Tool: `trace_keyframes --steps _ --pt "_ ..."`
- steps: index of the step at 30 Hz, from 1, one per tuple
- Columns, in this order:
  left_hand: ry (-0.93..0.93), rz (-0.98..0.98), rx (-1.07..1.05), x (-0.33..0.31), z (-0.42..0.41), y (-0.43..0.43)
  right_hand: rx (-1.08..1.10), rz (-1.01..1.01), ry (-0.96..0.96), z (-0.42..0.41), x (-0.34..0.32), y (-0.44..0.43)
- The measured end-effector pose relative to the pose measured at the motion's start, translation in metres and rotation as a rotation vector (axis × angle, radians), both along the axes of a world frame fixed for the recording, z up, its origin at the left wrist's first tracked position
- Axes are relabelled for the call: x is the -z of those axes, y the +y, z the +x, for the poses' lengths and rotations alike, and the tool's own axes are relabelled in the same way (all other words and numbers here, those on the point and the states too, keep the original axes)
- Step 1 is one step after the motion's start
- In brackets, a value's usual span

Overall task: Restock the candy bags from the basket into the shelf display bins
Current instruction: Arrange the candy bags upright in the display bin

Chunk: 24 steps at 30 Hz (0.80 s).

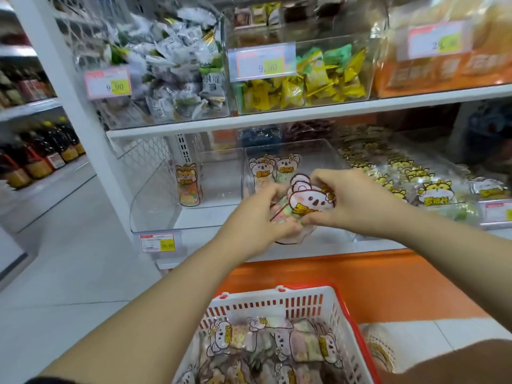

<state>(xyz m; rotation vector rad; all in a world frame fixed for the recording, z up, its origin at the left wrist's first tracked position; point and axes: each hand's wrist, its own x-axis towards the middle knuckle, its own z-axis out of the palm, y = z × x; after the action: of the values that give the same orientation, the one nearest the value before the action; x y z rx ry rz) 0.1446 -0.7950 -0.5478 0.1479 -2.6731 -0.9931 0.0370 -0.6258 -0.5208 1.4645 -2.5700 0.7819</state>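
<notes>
Both hands — left hand [259,214], right hand [353,202] — grip a glossy koala-shaped candy bag [307,202].

A tilted koala-faced clear plastic candy bag [310,202], gripped by the left hand [257,214] and right hand [357,200], sits just before a clear acrylic display bin [318,153] at its 12 o'clock, where two matching bags [273,167] stand upright. More fill the white-and-red slatted plastic basket [277,302] at 6 o'clock.

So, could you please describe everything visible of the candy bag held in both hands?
The koala candy bag is a clear plastic pouch cut like a koala's head, with pink ears, a dark outline, yellow lettering and pastel sweets inside. It is tilted, held before the middle clear bin. The left hand grips its lower left; the right hand holds its right edge.
</notes>
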Motion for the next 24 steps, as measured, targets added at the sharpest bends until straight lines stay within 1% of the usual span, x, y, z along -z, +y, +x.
trace_keyframes --steps 1,3,5,9,14,17,21,24 --pt "0.027 -0.018 -0.013 -0.003 -0.007 -0.001 0.043 -0.035 0.028 -0.005 -0.002 0.001" --pt "0.058 -0.119 -0.052 -0.008 -0.023 -0.008 0.131 -0.052 0.111 -0.016 -0.005 0.000" --pt "0.030 -0.232 -0.107 -0.009 -0.040 -0.021 0.222 -0.026 0.222 -0.030 -0.007 -0.004" --pt "-0.117 -0.390 -0.169 -0.006 -0.074 -0.052 0.369 0.115 0.348 -0.073 0.002 -0.020" --pt "-0.217 -0.665 -0.146 0.007 -0.129 -0.082 0.466 0.306 0.490 -0.133 0.027 -0.049" --pt "-0.243 -0.772 -0.117 0.019 -0.169 -0.096 0.487 0.360 0.521 -0.164 0.037 -0.070" --pt "-0.313 -0.785 -0.066 0.035 -0.222 -0.110 0.484 0.348 0.560 -0.197 0.047 -0.095" --pt "-0.323 -0.878 -0.030 0.039 -0.250 -0.111 0.485 0.409 0.475 -0.214 0.045 -0.114"
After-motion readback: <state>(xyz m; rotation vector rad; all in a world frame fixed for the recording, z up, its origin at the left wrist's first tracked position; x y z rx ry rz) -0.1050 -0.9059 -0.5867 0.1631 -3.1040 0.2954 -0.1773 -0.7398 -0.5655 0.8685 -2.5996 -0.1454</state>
